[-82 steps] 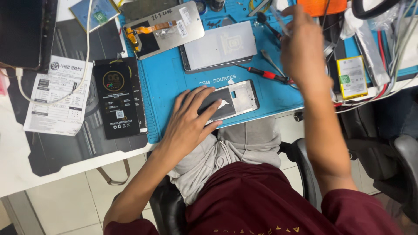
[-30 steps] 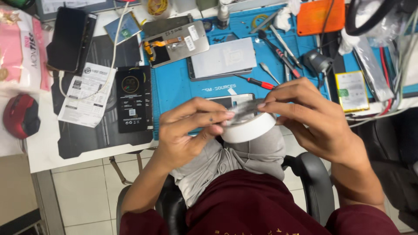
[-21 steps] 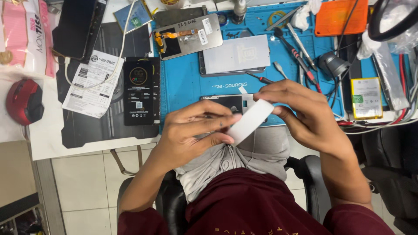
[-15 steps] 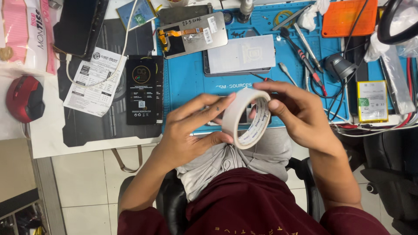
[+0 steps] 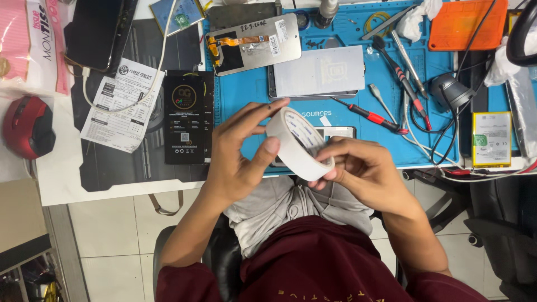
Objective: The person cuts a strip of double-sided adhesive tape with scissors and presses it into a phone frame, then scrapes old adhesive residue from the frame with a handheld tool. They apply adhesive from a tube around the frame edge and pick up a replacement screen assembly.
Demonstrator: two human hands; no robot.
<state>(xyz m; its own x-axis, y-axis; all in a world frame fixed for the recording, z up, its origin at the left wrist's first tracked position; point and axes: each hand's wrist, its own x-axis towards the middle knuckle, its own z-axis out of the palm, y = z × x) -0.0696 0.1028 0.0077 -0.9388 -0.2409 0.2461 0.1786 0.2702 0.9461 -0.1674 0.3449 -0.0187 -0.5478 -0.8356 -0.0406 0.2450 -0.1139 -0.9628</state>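
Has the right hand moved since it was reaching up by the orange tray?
Yes. The right hand has come down from the far side of the blue mat to its near edge, now gripping the white tape roll.

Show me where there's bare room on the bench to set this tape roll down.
Bare blue mat shows between the black box and the grey panel, just ahead of the left hand. The right side is crowded: red-handled screwdriver, cables and a yellow battery. Both hands hold the tape roll; the right hand pinches its edge.
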